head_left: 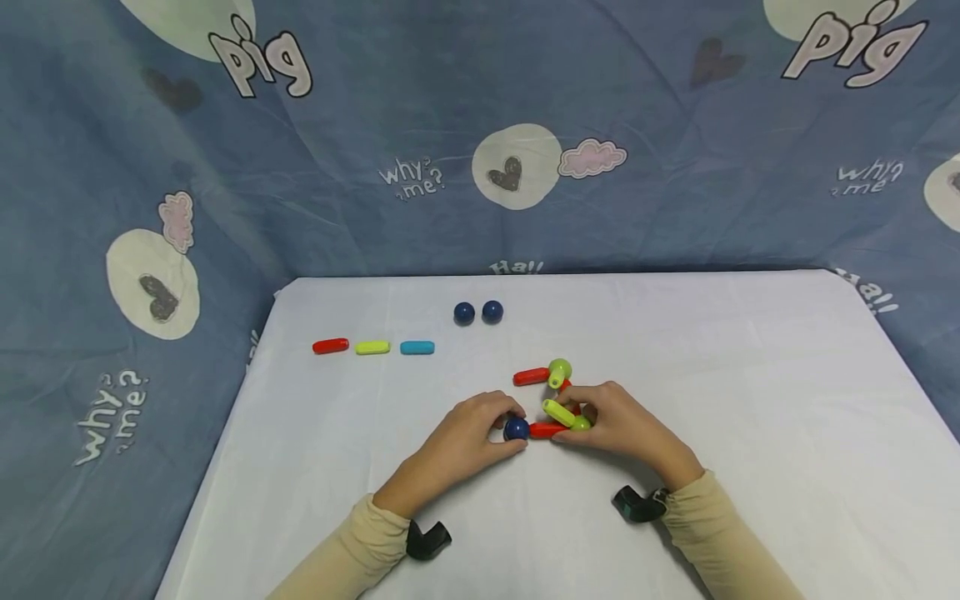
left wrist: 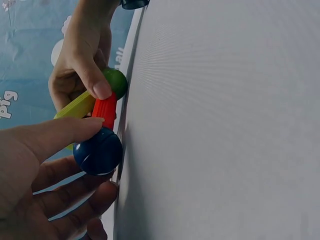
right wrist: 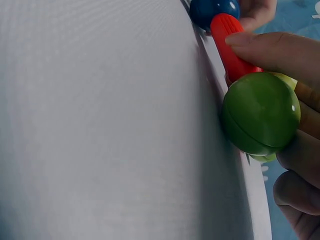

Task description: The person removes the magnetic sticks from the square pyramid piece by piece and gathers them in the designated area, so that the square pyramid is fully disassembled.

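A small build of sticks and balls lies at the middle of the white table. My left hand pinches a dark blue ball between thumb and fingers, at the left end of a red stick. My right hand pinches that red stick at its other end, beside a green ball. A yellow-green stick slants up from that green ball. Behind it, a second red stick meets another green ball.
Two loose dark blue balls sit side by side near the table's far edge. To their left a red stick, a yellow-green stick and a cyan stick lie in a row. A blue printed cloth hangs behind.
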Action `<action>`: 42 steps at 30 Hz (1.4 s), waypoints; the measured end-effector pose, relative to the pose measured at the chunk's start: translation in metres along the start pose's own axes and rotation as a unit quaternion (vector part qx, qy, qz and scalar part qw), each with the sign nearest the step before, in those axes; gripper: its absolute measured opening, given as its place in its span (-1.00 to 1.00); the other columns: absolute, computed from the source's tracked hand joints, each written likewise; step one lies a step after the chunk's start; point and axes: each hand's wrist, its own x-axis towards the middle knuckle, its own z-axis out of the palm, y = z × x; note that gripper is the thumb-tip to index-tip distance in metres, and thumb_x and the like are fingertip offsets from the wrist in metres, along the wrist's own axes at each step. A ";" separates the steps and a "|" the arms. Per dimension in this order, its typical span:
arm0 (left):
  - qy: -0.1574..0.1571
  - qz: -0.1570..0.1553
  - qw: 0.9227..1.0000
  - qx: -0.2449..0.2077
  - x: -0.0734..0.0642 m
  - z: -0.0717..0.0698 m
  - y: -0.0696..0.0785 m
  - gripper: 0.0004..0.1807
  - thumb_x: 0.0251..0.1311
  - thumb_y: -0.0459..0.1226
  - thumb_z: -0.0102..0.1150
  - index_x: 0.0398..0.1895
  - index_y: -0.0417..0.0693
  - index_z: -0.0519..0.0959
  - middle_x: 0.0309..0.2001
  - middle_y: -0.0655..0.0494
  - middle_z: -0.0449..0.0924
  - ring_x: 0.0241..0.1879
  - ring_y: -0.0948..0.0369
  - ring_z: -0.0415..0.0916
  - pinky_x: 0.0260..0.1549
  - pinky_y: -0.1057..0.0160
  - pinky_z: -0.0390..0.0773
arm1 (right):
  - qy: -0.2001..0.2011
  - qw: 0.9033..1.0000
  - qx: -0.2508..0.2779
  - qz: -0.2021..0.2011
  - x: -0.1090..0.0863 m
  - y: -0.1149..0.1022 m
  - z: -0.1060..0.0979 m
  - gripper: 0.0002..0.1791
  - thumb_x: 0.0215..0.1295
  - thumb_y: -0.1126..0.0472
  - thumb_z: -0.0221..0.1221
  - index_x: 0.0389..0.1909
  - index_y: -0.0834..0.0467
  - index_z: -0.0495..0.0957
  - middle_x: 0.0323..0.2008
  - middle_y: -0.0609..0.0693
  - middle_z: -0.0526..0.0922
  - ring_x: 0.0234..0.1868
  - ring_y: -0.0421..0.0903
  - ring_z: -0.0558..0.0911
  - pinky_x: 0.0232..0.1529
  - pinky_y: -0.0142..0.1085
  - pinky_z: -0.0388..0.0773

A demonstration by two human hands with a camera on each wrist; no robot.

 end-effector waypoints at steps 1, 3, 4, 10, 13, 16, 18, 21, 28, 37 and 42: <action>-0.001 0.000 1.000 0.000 0.000 0.000 0.000 -0.65 0.21 -0.08 0.48 0.01 0.03 0.68 -0.21 0.25 0.64 -0.24 0.28 0.49 -0.24 0.35 0.47 | -0.002 1.000 0.002 0.001 0.000 0.000 -0.001 -0.69 0.08 0.10 0.56 -0.18 -0.01 0.69 -0.44 -0.24 0.62 -0.50 -0.36 0.38 -0.46 -0.48 0.35; -0.004 0.000 1.000 -0.005 0.001 -0.001 0.001 -0.65 0.21 -0.09 0.48 0.00 0.01 0.68 -0.22 0.25 0.63 -0.25 0.28 0.49 -0.25 0.36 0.47 | -0.006 1.000 0.005 0.003 0.000 0.001 -0.002 -0.70 0.09 0.11 0.56 -0.18 -0.01 0.69 -0.43 -0.24 0.62 -0.49 -0.35 0.39 -0.45 -0.48 0.35; -0.005 0.001 1.000 -0.008 0.002 -0.001 0.001 -0.65 0.21 -0.10 0.47 0.00 0.01 0.68 -0.22 0.26 0.62 -0.25 0.27 0.49 -0.26 0.37 0.47 | -0.007 1.000 0.007 0.003 0.000 0.001 -0.002 -0.70 0.09 0.11 0.56 -0.18 -0.01 0.69 -0.43 -0.24 0.61 -0.49 -0.35 0.39 -0.45 -0.48 0.35; -0.010 0.007 1.000 -0.028 0.004 -0.002 0.001 -0.68 0.20 -0.15 0.47 -0.02 -0.01 0.67 -0.27 0.24 0.59 -0.29 0.27 0.48 -0.30 0.40 0.46 | -0.012 1.000 0.011 0.003 -0.001 0.001 -0.005 -0.70 0.10 0.11 0.55 -0.17 0.01 0.69 -0.44 -0.23 0.59 -0.50 -0.36 0.37 -0.46 -0.48 0.33; -0.010 0.009 0.999 -0.032 0.005 -0.001 0.002 -0.69 0.19 -0.17 0.48 -0.03 -0.02 0.67 -0.27 0.23 0.59 -0.30 0.27 0.47 -0.32 0.42 0.46 | -0.012 1.000 0.014 0.004 -0.002 0.002 -0.006 -0.70 0.10 0.13 0.55 -0.18 0.02 0.68 -0.44 -0.23 0.59 -0.51 -0.37 0.36 -0.47 -0.48 0.32; -0.011 0.016 0.999 -0.037 0.006 -0.001 0.002 -0.69 0.19 -0.20 0.48 -0.04 -0.05 0.67 -0.28 0.22 0.59 -0.33 0.27 0.47 -0.34 0.42 0.45 | -0.014 1.000 0.018 0.003 -0.003 0.003 -0.007 -0.71 0.11 0.13 0.54 -0.18 0.02 0.69 -0.43 -0.23 0.60 -0.50 -0.37 0.37 -0.47 -0.48 0.33; -0.011 0.019 0.999 -0.038 0.006 -0.002 0.001 -0.71 0.18 -0.21 0.47 -0.07 -0.06 0.67 -0.29 0.21 0.59 -0.34 0.27 0.48 -0.36 0.42 0.45 | -0.014 1.000 0.013 0.002 -0.004 0.005 -0.009 -0.71 0.12 0.12 0.53 -0.16 0.02 0.68 -0.41 -0.24 0.63 -0.48 -0.36 0.39 -0.46 -0.47 0.36; 0.001 0.013 0.999 -0.033 0.007 -0.006 -0.003 -0.74 0.14 -0.23 0.49 -0.13 -0.06 0.66 -0.34 0.21 0.58 -0.38 0.29 0.48 -0.39 0.41 0.46 | 0.004 1.000 -0.001 0.022 -0.008 0.010 -0.016 -0.69 0.12 0.11 0.54 -0.14 -0.01 0.69 -0.39 -0.24 0.66 -0.46 -0.34 0.43 -0.42 -0.45 0.40; 0.030 -0.030 0.999 -0.026 0.009 -0.015 -0.011 -0.71 0.09 -0.17 0.56 -0.15 0.02 0.68 -0.39 0.26 0.53 -0.37 0.30 0.46 -0.36 0.39 0.46 | 0.042 0.996 0.011 0.073 -0.017 0.028 -0.034 -0.63 0.08 0.17 0.56 -0.09 0.06 0.69 -0.32 -0.15 0.71 -0.39 -0.27 0.53 -0.30 -0.42 0.51; 0.039 -0.028 0.999 -0.018 0.015 -0.012 -0.015 -0.67 0.11 -0.12 0.56 -0.09 0.08 0.69 -0.38 0.23 0.52 -0.40 0.31 0.42 -0.40 0.38 0.41 | 0.041 0.997 0.025 0.067 -0.016 0.030 -0.035 -0.66 0.07 0.18 0.56 -0.14 0.03 0.69 -0.33 -0.16 0.71 -0.39 -0.28 0.56 -0.29 -0.42 0.53; 0.055 -0.036 0.998 -0.001 0.025 -0.008 -0.016 -0.65 0.10 -0.10 0.56 -0.06 0.11 0.71 -0.40 0.20 0.52 -0.45 0.33 0.35 -0.46 0.38 0.34 | 0.032 0.998 0.013 0.059 -0.015 0.030 -0.031 -0.70 0.08 0.14 0.55 -0.21 -0.02 0.65 -0.37 -0.20 0.67 -0.44 -0.32 0.47 -0.37 -0.43 0.44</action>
